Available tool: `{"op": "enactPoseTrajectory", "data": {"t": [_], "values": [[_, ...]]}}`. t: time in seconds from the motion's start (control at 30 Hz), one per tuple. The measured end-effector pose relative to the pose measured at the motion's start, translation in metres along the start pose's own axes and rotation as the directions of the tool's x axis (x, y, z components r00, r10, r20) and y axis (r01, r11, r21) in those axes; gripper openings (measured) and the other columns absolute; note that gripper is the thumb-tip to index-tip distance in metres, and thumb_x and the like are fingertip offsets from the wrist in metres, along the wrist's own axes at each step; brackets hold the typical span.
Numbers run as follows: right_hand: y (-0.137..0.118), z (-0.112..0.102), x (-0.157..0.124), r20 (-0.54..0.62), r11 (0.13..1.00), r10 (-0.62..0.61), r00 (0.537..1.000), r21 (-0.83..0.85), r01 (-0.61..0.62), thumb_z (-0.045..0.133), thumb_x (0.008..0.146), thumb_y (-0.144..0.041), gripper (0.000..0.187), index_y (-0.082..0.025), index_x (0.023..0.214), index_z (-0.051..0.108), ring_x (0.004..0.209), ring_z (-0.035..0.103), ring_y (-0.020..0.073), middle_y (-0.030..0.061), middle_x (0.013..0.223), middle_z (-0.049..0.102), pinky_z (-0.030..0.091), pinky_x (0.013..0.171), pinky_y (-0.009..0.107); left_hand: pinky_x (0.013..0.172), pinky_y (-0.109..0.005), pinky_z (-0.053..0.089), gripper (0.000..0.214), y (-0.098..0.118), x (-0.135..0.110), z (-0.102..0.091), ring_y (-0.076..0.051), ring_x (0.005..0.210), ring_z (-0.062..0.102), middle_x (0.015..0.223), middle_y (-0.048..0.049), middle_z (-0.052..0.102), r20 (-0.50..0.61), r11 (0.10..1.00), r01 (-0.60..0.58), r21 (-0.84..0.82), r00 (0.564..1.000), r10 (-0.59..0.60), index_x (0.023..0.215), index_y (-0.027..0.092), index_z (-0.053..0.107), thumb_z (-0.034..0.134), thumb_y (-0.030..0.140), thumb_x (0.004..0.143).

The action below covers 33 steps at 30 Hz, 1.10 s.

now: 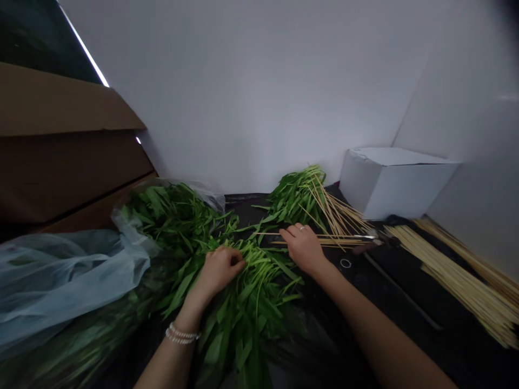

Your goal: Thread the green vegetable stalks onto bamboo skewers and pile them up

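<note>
Long, narrow leaves on pale, slender stems make up the central heap of greens [253, 308], spread on a crinkled black sheet [324, 324]. At its upper left edge the left hand [223, 268] curls its fingers against the stems; the fingertips are buried there, so whether they pinch anything I cannot tell. Above the heap's right edge the right hand [305, 249] pinches a thin wooden stick [267, 234], its middle hidden by the fingers. Behind the heap, to the right, lies a leafy bunch [294, 197] with straight sticks [336, 209] fanning out. Left of the heap, a filmy, wrinkled plastic bag [101, 270] partly covers more leaves, blurred toward the corner. Far right of it are pale, smooth sticks [454, 281], some cut off by the frame; a dark-handled metal object [367, 240], nearer, is hard to make out.
</note>
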State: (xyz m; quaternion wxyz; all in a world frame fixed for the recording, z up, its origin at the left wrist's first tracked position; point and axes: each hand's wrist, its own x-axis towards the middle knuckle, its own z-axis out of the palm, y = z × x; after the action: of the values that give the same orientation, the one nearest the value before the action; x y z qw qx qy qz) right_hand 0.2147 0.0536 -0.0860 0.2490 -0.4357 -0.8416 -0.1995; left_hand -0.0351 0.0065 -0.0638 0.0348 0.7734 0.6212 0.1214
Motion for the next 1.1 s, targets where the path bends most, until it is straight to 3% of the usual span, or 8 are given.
{"op": "enactPoseTrajectory", "data": {"t": [0.17,0.33,0.4,0.5,0.6,0.7,1.03,1.1], "values": [[0.0,0.0,0.0,-0.025,1.0,0.03,0.999,-0.002,-0.03,0.049,0.083,-0.009,0.031,-0.015,0.11,0.063,0.089,0.048,0.0227,0.0093,0.091,0.062,0.029,0.075,0.035,0.077,-0.033,0.043,0.019,-0.005,0.003,-0.002,-0.023,0.086,0.061,0.083,-0.0038,0.071,-0.112,0.993,-0.048,-0.109,0.993,0.036,0.076,0.023,0.069,0.055,0.035,0.082],[0.0,0.0,0.0,-0.071,0.998,0.065,0.995,0.018,-0.064,0.047,0.085,-0.009,0.033,-0.012,0.115,0.061,0.085,0.049,0.0216,0.0089,0.091,0.062,0.032,0.075,0.034,0.08,-0.033,0.045,0.024,-0.003,0.004,-0.008,-0.021,0.083,0.062,0.084,-0.0045,0.07,-0.245,0.9,-0.032,-0.435,0.966,-0.084,0.082,0.02,0.065,0.054,0.041,0.084],[-0.001,-0.001,-0.001,-0.099,0.997,0.072,0.993,0.028,-0.069,0.046,0.085,-0.008,0.035,-0.011,0.117,0.06,0.084,0.05,0.0211,0.0088,0.091,0.062,0.033,0.075,0.033,0.076,-0.032,0.047,0.025,-0.002,0.004,-0.01,-0.019,0.078,0.063,0.081,-0.0038,0.07,-0.196,0.758,-0.013,-0.652,0.969,-0.152,0.085,0.019,0.062,0.057,0.043,0.082],[-0.002,-0.001,-0.001,-0.129,0.997,0.078,0.989,0.039,-0.073,0.042,0.086,-0.008,0.037,-0.01,0.119,0.058,0.082,0.051,0.0206,0.0091,0.09,0.062,0.034,0.074,0.033,0.072,-0.029,0.049,0.036,-0.001,0.004,-0.012,-0.018,0.078,0.065,0.08,-0.0024,0.07,-0.088,0.436,0.017,-0.9,0.972,-0.219,0.102,0.018,0.058,0.064,0.043,0.077],[-0.003,-0.002,-0.001,-0.143,0.997,0.076,0.987,0.046,-0.07,0.04,0.087,-0.008,0.038,-0.01,0.121,0.058,0.081,0.051,0.0204,0.0094,0.09,0.062,0.036,0.074,0.032,0.074,-0.028,0.049,0.051,-0.001,0.003,-0.014,-0.018,0.085,0.065,0.085,-0.0018,0.068,-0.031,0.207,0.021,-0.978,0.969,-0.246,0.116,0.02,0.057,0.072,0.039,0.071],[-0.004,-0.003,-0.001,-0.15,0.997,0.069,0.986,0.041,-0.063,0.041,0.086,-0.008,0.038,-0.009,0.12,0.058,0.08,0.051,0.0202,0.0089,0.089,0.061,0.036,0.072,0.032,0.076,-0.027,0.049,0.042,0.0,0.002,-0.016,-0.016,0.081,0.065,0.087,-0.0021,0.069,0.04,0.081,0.062,-0.995,0.968,-0.249,0.104,0.019,0.066,0.077,0.035,0.067],[-0.01,-0.003,-0.001,-0.176,0.999,0.01,0.984,0.047,-0.002,0.042,0.086,-0.009,0.038,-0.009,0.121,0.058,0.077,0.053,0.0192,0.0083,0.088,0.062,0.039,0.068,0.031,0.056,-0.015,0.043,0.032,0.004,0.003,-0.009,-0.005,0.055,0.054,0.064,0.0034,0.062,0.142,0.015,0.148,-0.989,0.968,-0.208,0.085,0.014,0.07,0.085,0.024,0.059],[-0.011,-0.005,-0.001,-0.182,0.999,-0.003,0.983,0.052,0.012,0.041,0.087,-0.009,0.038,-0.009,0.122,0.058,0.076,0.054,0.0184,0.0078,0.086,0.062,0.039,0.067,0.03,0.055,-0.015,0.045,0.029,0.004,0.004,-0.007,-0.005,0.054,0.055,0.063,0.0036,0.062,0.158,-0.039,0.153,-0.987,0.959,-0.234,0.08,0.014,0.068,0.084,0.024,0.059]]}}
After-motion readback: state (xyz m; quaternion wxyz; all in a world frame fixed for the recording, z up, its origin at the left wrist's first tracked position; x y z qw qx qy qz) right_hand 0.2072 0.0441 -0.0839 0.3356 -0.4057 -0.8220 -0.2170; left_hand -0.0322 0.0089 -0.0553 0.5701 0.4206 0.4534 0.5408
